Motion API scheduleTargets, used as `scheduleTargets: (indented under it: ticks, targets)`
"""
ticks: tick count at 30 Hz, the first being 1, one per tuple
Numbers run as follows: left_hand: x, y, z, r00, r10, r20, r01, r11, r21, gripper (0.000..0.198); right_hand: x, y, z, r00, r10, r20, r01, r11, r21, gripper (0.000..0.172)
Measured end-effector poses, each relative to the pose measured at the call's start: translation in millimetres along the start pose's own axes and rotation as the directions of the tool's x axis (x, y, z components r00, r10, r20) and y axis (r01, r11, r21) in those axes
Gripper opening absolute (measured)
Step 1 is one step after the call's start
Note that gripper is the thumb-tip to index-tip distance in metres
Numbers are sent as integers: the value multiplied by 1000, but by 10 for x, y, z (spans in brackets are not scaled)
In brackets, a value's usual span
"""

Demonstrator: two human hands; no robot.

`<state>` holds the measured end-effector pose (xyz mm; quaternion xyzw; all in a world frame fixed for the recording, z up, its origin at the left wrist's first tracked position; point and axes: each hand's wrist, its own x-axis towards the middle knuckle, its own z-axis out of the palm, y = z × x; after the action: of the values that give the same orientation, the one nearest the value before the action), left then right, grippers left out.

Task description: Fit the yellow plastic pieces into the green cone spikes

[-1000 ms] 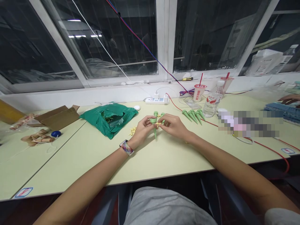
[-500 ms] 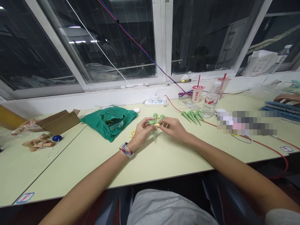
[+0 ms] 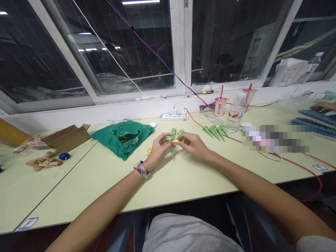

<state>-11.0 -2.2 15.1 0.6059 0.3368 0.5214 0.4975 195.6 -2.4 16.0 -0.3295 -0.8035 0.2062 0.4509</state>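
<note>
My left hand (image 3: 160,147) is closed around the top of a green plant watering spike (image 3: 172,152), whose tip points down over the table. My right hand (image 3: 195,145) pinches a small yellow valve (image 3: 175,141) against the side of that spike, just below its head. Fingers partly hide where the two meet. Just behind the hands lie more green spikes (image 3: 173,131), one with a yellow piece at it. Several finished-looking green spikes (image 3: 215,132) lie in a row to the right. Loose yellow valves (image 3: 148,151) are scattered beside my left wrist.
A torn green plastic bag (image 3: 123,138) lies left of my hands, beyond it a cardboard box (image 3: 68,138) and wooden toys (image 3: 43,161). A water bottle (image 3: 235,115), a paper cup (image 3: 220,106) and a power strip (image 3: 175,116) stand at the back. Another person's hand (image 3: 322,106) is far right.
The yellow valve sits slightly closer against the spike between my hands. My grips stay the same, and the camera view has shifted a little.
</note>
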Motion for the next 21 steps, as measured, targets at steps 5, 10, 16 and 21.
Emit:
scheduleTargets:
  ticks: [5, 10, 16, 21]
  targets:
    - [0, 2, 6, 1000, -1, 11, 2, 1000, -11, 40, 5, 0, -19, 998, 62, 4, -62, 997, -49, 27]
    - [-7, 11, 13, 1000, 0, 27, 0, 1000, 2, 40, -8, -17, -9, 999, 13, 30, -11, 997, -82, 35]
    - [-22, 26, 30, 1000, -5, 29, 5, 1000, -5, 39, -43, 8, 6, 998, -51, 25, 55, 975, -217, 28]
    - [-24, 16, 29, 999, -19, 47, 19, 1000, -8, 39, -57, 26, 10, 998, -60, 31, 67, 958, -278, 39]
